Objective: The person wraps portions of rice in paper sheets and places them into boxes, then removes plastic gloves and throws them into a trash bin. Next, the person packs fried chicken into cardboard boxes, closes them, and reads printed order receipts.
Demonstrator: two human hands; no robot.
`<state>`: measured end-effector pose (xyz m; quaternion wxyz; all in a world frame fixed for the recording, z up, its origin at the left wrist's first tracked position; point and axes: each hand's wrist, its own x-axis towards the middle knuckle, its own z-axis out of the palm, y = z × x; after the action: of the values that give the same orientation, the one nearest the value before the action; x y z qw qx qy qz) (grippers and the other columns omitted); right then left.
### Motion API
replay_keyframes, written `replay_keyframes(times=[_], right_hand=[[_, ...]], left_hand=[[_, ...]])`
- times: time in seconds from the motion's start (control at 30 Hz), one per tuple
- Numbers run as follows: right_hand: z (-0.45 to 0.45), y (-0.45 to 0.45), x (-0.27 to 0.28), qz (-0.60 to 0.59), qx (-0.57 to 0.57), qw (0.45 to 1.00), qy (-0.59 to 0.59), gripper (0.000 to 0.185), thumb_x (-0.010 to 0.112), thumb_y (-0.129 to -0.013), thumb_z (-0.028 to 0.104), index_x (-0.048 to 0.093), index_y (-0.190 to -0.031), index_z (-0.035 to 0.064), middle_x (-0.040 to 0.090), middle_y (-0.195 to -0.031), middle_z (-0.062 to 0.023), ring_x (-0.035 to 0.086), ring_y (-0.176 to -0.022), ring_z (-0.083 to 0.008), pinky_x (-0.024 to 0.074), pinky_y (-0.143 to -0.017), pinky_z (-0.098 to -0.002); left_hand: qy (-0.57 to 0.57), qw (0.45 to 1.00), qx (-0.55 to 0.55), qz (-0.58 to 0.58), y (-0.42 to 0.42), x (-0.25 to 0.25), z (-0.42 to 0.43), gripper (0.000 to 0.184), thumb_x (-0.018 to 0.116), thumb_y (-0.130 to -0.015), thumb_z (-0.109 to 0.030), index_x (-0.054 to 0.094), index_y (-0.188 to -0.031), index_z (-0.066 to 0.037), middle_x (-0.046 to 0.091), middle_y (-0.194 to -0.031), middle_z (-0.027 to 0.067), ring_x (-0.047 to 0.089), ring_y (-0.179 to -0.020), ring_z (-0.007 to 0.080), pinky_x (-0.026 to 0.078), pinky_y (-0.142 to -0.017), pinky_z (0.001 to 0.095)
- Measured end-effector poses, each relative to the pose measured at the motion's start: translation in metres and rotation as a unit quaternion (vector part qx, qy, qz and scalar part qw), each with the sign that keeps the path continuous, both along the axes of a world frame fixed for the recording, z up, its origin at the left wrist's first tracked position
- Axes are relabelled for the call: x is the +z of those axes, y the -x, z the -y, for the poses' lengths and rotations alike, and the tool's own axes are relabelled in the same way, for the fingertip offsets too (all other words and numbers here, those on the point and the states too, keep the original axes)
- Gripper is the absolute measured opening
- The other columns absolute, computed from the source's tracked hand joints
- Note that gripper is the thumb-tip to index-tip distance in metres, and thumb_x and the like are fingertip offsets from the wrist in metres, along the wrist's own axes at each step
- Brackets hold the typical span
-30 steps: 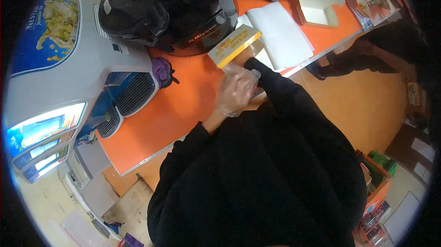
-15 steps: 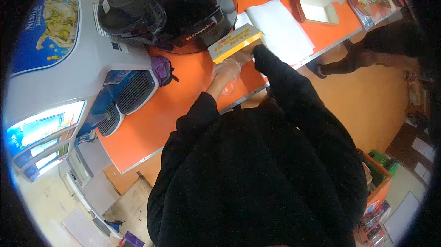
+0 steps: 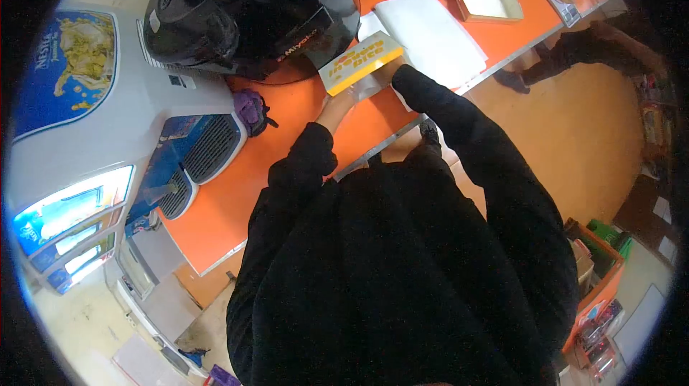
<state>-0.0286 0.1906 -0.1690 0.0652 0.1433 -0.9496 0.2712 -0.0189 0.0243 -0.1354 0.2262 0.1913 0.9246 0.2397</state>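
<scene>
A white-and-yellow cardboard food box (image 3: 362, 63) with yellow lettering on its top face is tilted over the orange counter, in front of a black rice cooker. My left hand (image 3: 339, 107) reaches under the box's near left edge. Clear plastic, probably a glove, shows beside that hand, and its fingers are behind the box. My right hand (image 3: 388, 72) is at the near right corner of the box, partly covered by the black sleeve. The fingers of this hand are hidden too, so the grip does not show.
Behind the box stands the black rice cooker (image 3: 298, 45). White paper sheets (image 3: 434, 38) lie to the right, with an open food box (image 3: 495, 6) beyond them. A drinks dispenser (image 3: 186, 92) and a small purple pouch (image 3: 251, 112) are on the left. A person's leg (image 3: 567, 59) shows at right.
My left hand has moved farther under the box, so less of the plastic-covered hand shows. The view has shifted slightly, and my right hand remains at the box's right corner.
</scene>
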Motion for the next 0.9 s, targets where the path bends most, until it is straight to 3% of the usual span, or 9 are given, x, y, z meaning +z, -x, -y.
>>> replay_keyframes(times=[0.13,0.33,0.4,0.43,0.47,0.53,0.67,0.7,0.9], right_hand=[[-0.004,0.003,0.028,0.062,0.049,0.994,0.071,0.031,0.052,-0.072,0.033,0.058,-0.097,0.0138,0.056,-0.101,-0.0089,0.051,-0.095,-0.0249,0.0378,-0.084,-0.0340],[0.031,-0.015,0.030,0.216,-0.045,0.965,-0.139,0.028,0.053,-0.071,0.027,0.059,-0.093,0.0098,0.057,-0.096,-0.0121,0.054,-0.089,-0.0278,0.0402,-0.080,-0.0381],[0.046,-0.030,0.036,0.277,-0.117,0.946,-0.119,0.029,0.054,-0.067,0.016,0.056,-0.092,0.0041,0.059,-0.082,-0.0163,0.058,-0.076,-0.0303,0.0400,-0.076,-0.0442],[0.049,-0.036,0.038,0.277,-0.120,0.946,-0.118,0.029,0.054,-0.067,0.016,0.056,-0.092,0.0041,0.059,-0.082,-0.0163,0.058,-0.076,-0.0303,0.0400,-0.076,-0.0442],[0.053,-0.042,0.041,0.256,-0.109,0.950,-0.140,0.027,0.053,-0.067,0.015,0.056,-0.091,0.0047,0.059,-0.082,-0.0157,0.059,-0.073,-0.0301,0.0407,-0.075,-0.0441],[0.053,-0.044,0.038,0.236,-0.098,0.953,-0.162,0.025,0.053,-0.067,0.014,0.056,-0.090,0.0053,0.059,-0.083,-0.0150,0.059,-0.070,-0.0298,0.0415,-0.074,-0.0441],[0.053,-0.045,0.045,0.265,-0.178,0.943,-0.098,0.024,0.054,-0.068,0.020,0.057,-0.087,0.0051,0.059,-0.087,-0.0143,0.056,-0.084,-0.0281,0.0401,-0.075,-0.0444],[0.053,-0.046,0.050,0.272,-0.216,0.935,-0.076,0.024,0.055,-0.068,0.024,0.058,-0.084,0.0061,0.059,-0.089,-0.0119,0.055,-0.088,-0.0265,0.0386,-0.075,-0.0457],[0.019,-0.023,0.007,0.015,-0.142,0.973,0.181,0.030,0.053,-0.071,0.025,0.057,-0.094,0.0071,0.058,-0.094,-0.0114,0.053,-0.089,-0.0266,0.0416,-0.076,-0.0337]], left_hand=[[-0.045,0.999,0.011,0.017,0.014,-0.012,0.006,0.032,0.043,-0.076,-0.023,0.053,-0.100,-0.005,0.051,-0.108,0.0150,0.048,-0.099,0.0252,0.037,-0.083,0.0336],[-0.035,0.996,0.040,0.077,0.039,-0.006,0.001,0.027,0.046,-0.072,-0.016,0.053,-0.095,-0.003,0.051,-0.105,0.0176,0.051,-0.093,0.0261,0.040,-0.077,0.0352],[-0.092,0.991,-0.089,0.032,0.082,-0.087,0.031,0.021,0.045,-0.077,-0.021,0.052,-0.089,-0.005,0.055,-0.086,0.0102,0.050,-0.080,0.0156,0.040,-0.071,0.0294],[0.001,0.974,-0.194,-0.115,0.085,-0.088,0.016,0.022,0.046,-0.072,-0.018,0.057,-0.079,0.000,0.057,-0.079,0.0195,0.055,-0.071,0.0332,0.043,-0.065,0.0386],[0.001,0.974,-0.196,-0.116,0.084,-0.087,0.015,0.022,0.046,-0.072,-0.018,0.057,-0.079,0.000,0.057,-0.079,0.0195,0.055,-0.071,0.0332,0.043,-0.065,0.0386],[0.099,0.989,-0.099,-0.040,0.068,-0.040,0.008,0.022,0.049,-0.074,-0.022,0.054,-0.086,-0.004,0.057,-0.079,0.0090,0.053,-0.075,0.0163,0.041,-0.065,0.0316],[-0.007,0.996,0.025,0.090,0.055,-0.043,0.002,0.025,0.049,-0.074,-0.021,0.057,-0.088,-0.002,0.057,-0.085,0.0204,0.055,-0.070,0.0303,0.044,-0.068,0.0349],[-0.221,0.939,0.124,0.235,0.047,-0.077,0.010,0.031,0.053,-0.073,-0.026,0.055,-0.094,-0.003,0.057,-0.085,0.0147,0.055,-0.075,0.0246,0.043,-0.070,0.0323],[-0.161,0.981,0.071,0.079,-0.001,-0.048,0.020,0.032,0.055,-0.073,-0.023,0.052,-0.099,-0.005,0.056,-0.091,0.0121,0.054,-0.080,0.0225,0.042,-0.072,0.0306]])
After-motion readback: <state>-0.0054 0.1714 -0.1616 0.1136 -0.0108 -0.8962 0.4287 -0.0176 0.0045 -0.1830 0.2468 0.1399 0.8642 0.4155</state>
